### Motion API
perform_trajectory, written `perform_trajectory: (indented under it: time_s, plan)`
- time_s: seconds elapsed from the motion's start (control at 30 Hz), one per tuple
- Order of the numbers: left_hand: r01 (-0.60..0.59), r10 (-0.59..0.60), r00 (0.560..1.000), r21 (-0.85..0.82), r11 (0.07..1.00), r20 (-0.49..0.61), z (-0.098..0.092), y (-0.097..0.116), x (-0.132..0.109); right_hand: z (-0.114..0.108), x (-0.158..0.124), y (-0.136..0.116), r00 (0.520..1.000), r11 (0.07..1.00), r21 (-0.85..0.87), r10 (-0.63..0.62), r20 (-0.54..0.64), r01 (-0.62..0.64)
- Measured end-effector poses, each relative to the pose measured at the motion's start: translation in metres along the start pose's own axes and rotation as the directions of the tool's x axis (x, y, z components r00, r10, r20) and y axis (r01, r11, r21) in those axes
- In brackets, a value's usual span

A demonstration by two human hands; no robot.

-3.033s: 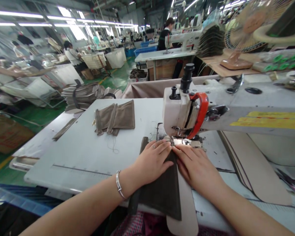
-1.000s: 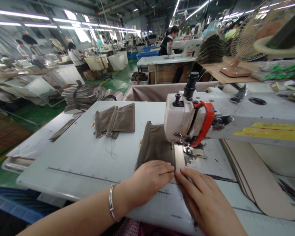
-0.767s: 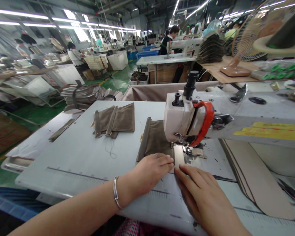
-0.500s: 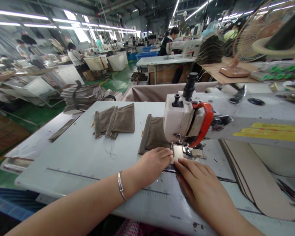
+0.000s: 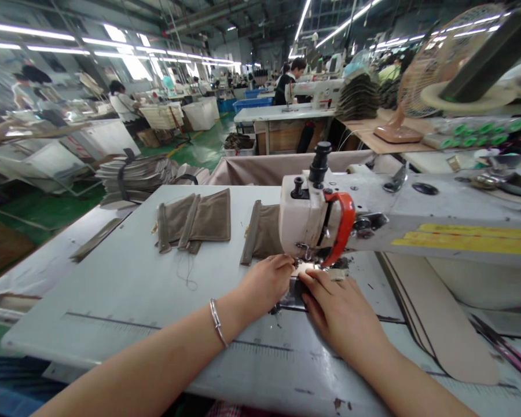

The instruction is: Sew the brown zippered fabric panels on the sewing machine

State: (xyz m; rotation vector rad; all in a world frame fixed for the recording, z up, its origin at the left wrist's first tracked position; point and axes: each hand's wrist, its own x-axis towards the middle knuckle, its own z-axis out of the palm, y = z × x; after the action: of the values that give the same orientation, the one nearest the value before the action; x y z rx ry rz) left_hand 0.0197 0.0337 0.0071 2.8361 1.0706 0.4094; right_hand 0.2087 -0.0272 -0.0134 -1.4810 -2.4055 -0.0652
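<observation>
Under the needle area of a white sewing machine with an orange-red guard lies a small cream fabric piece. My left hand, a silver bangle on its wrist, has its fingers closed at the left edge of this piece. From the right, my right hand presses its fingertips together on the piece's near edge, thumb tucked lower. Fingers and the machine head hide most of the cream piece. Behind my left hand lies a brown fabric pouch, partly covered by the machine head.
More brown pouches lie on the left of the white table, beside loose thread. Long beige panels and scissors lie at the right. Stacked fabric, a fan and a co-worker are farther back.
The cream piece has moved farther under the machine head, so less of it shows. Both hands have followed it forward, toward the needle. The camera view has shifted slightly right.
</observation>
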Motion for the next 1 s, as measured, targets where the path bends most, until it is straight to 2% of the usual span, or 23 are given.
perform_trajectory:
  time_s: [0.17,0.63,0.8,0.9,1.0]
  plan:
    - [-0.020,0.020,1.000,0.000,1.000,-0.020,0.000,0.001,-0.001,0.000,0.000,-0.002,1.000,1.000,0.008,0.008,-0.007,-0.008]
    - [0.034,-0.035,0.997,-0.016,0.999,-0.067,0.003,-0.003,0.003,0.001,0.002,-0.006,0.997,0.998,0.042,0.050,-0.055,-0.048]
    - [0.011,-0.015,0.996,-0.039,0.999,-0.092,0.006,-0.005,-0.001,0.001,0.003,-0.011,0.996,0.997,0.062,0.057,-0.065,-0.053]
    - [-0.006,0.001,0.994,-0.049,0.999,-0.109,0.008,-0.008,-0.004,-0.004,0.001,-0.015,0.996,0.997,0.070,0.049,-0.073,-0.044]
    - [-0.016,0.010,0.992,-0.049,0.999,-0.126,0.008,-0.010,-0.004,-0.019,-0.012,-0.004,0.996,0.997,0.061,0.050,-0.077,-0.046]
